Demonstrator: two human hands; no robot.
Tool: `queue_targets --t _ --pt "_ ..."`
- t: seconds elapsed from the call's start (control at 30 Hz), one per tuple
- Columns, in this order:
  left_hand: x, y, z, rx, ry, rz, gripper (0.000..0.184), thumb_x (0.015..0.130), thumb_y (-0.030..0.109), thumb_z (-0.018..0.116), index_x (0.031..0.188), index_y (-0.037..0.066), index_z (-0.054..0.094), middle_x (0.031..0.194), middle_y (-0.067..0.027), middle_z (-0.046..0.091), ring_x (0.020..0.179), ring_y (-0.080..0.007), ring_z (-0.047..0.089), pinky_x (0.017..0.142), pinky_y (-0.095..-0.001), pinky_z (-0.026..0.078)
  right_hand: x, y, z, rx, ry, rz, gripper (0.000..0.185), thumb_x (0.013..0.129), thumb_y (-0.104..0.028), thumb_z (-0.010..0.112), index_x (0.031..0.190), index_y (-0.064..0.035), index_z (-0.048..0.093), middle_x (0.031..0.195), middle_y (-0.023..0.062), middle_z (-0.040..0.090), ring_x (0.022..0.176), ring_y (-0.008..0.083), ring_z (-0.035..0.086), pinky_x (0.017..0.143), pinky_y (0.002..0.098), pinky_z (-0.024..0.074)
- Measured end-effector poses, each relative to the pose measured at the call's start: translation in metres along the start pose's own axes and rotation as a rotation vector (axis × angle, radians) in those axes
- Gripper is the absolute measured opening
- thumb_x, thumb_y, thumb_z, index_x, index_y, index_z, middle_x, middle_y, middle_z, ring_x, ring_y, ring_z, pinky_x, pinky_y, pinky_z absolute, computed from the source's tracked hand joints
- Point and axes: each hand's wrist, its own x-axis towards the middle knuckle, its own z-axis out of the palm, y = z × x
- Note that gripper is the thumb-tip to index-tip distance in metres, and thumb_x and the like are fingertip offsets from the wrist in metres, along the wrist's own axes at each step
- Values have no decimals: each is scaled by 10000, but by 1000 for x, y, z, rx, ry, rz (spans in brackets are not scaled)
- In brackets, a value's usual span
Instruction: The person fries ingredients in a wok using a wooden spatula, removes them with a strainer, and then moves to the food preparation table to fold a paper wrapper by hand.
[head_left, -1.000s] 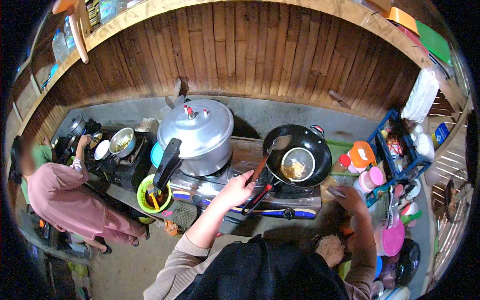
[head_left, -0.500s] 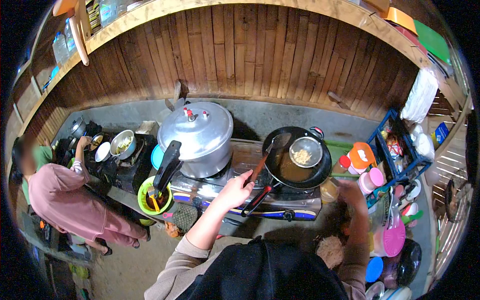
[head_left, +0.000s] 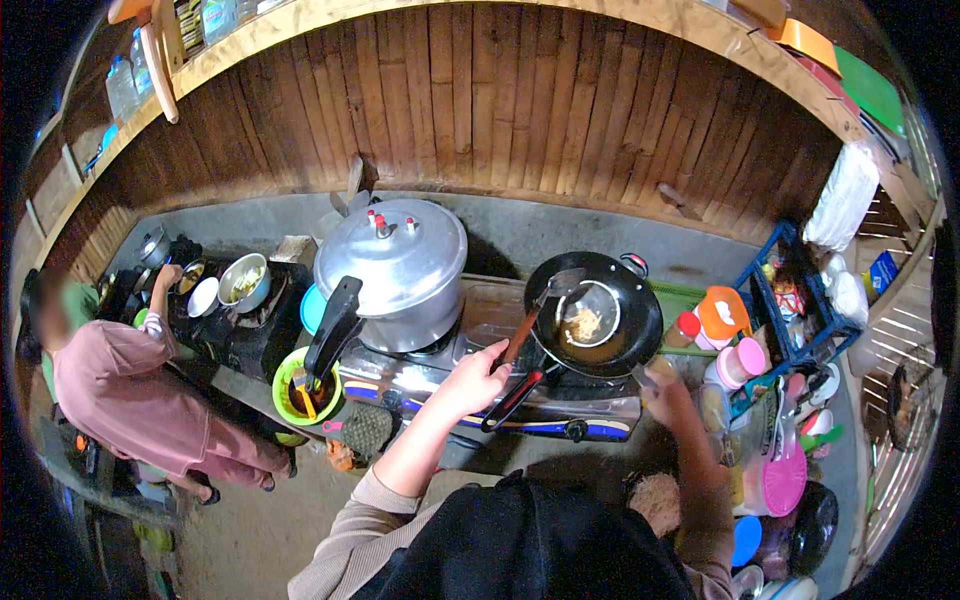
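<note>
Wok [head_left: 640, 322] sat on the stove [head_left: 615, 408], one strainer [head_left: 597, 300] inside.
Stretched forward and angled inward, the left hand [head_left: 475, 383] gripped one spatula [head_left: 524, 330]; the right hand [head_left: 670, 397], blurred, was near the wok's rim, its grip unclear.

The wok [head_left: 638, 335] is black, with red on its handle. The spatula [head_left: 520, 338] shows a red-brown handle and grey blade; the strainer [head_left: 603, 303] is silver, the food [head_left: 582, 325] cream. The cooker [head_left: 395, 260] is silver with a black handle and red-tipped fittings; the stove [head_left: 490, 325] is silver, its front striped blue. The bowl [head_left: 280, 388] is lime green, the crate [head_left: 826, 342] blue, the round lid [head_left: 785, 485] magenta. The ribbed sleeve [head_left: 345, 530] is tan; vertical brown bands pattern the wall [head_left: 480, 110].
</note>
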Motion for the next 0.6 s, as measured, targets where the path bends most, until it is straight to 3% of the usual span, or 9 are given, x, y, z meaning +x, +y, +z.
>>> queue_targets --t 0.03,0.1,0.13,0.2,0.27,0.33,0.47,0.53,0.6 --pt "2 -6 2 0 0 -3 467 834 186 509 1250 -10 430 1020 -277 576 1006 -374 554 864 -382 428 0 -17 -3 1 -3 -1 343 758 -66 564 1093 7 561 912 229 615 859 344 613 762 374 470" --pt "8 -22 8 -9 51 102 502 851 203 518 1313 52 392 558 -52 531 448 -131 485 443 -284 405 -6 -49 -9 148 -106 159 382 742 -86 608 1098 41 549 950 248 607 916 369 588 833 391 453" --pt "5 -15 4 -9 49 100 502 851 203 518 1313 52 392 558 -52 531 448 -131 485 443 -284 405 -6 -34 5 241 -126 167 382 751 -105 622 1100 34 551 953 239 612 905 368 595 811 383 463" --pt "-1 1 -2 -17 -2 -40 469 836 194 508 1253 -4 429 1008 -279 580 990 -376 561 856 -383 432 -10 -19 9 425 -151 331 372 754 -109 623 1095 24 559 945 233 618 891 350 606 797 374 469" --pt "0 -3 0 -5 13 -14 469 836 199 508 1252 -3 430 1005 -280 580 986 -377 563 856 -383 432 -10 -23 -1 607 -171 493 361 756 -114 623 1089 14 567 938 227 624 877 332 617 783 365 475" --pt "1 -3 -1 5 32 13 470 836 203 508 1252 -1 432 1003 -281 580 982 -377 564 855 -384 433 -9 -35 -19 717 -218 493 280 820 -45 541 1093 9 574 609 -9 468 418 45 349 390 214 264" --pt "1 -5 -2 3 7 -24 472 836 212 507 1251 -1 435 1019 -284 573 1002 -382 554 866 -387 427 -8 28 -6 334 -62 151 283 808 -30 525 1083 15 571 652 34 558 485 113 481 449 264 370" --pt "4 -14 2 13 13 2 472 836 214 507 1251 0 435 1029 -285 569 1012 -384 548 873 -387 424 2 29 -16 205 137 -21 311 770 -25 538 1076 16 565 736 117 631 639 216 596 582 327 446" --pt "7 -22 5 21 51 94 490 855 203 513 1305 44 403 565 -66 540 479 -142 510 458 -297 410 6 24 -28 87 118 87 353 752 -68 559 1100 -6 558 813 180 621 752 298 593 668 384 457"
